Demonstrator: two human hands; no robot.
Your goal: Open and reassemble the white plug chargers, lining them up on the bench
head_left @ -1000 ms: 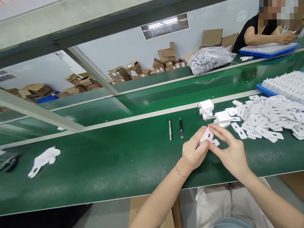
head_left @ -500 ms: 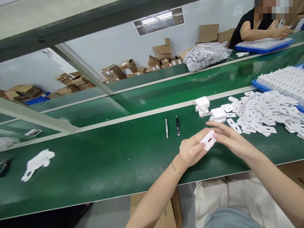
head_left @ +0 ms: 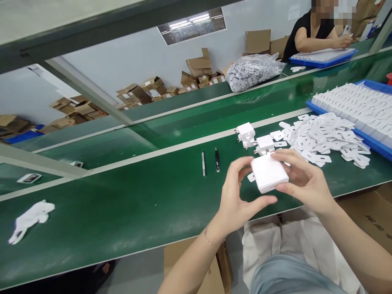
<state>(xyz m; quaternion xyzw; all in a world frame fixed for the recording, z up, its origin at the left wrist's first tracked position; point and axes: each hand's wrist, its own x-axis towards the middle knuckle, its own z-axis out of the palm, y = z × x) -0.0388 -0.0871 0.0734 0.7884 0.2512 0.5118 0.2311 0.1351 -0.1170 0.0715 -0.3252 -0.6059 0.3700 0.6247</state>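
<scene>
A white charger plug (head_left: 269, 172) is held up over the green bench, its broad side turned up. My right hand (head_left: 306, 179) grips it at the right edge between thumb and fingers. My left hand (head_left: 239, 196) is spread around its left side, thumb stretched out below the plug; whether the fingertips touch it I cannot tell. A small white slotted plate (head_left: 251, 177) shows between my left fingers and the plug; whether it lies on the bench is unclear. Just beyond are more white charger plugs (head_left: 265, 144) and a stacked pair (head_left: 246, 134).
A heap of white slotted plates (head_left: 327, 136) lies at the right, beside a blue tray (head_left: 375, 141) of white parts. A silver pen-like tool (head_left: 203, 163) and black tweezers (head_left: 217, 160) lie left of the plugs. White gloves (head_left: 32, 220) rest far left. A co-worker (head_left: 312, 36) sits opposite.
The plug has turned from its slotted end to its broad side. My left hand has loosened and spread, and my right hand now grips the plug. The view has shifted to the right.
</scene>
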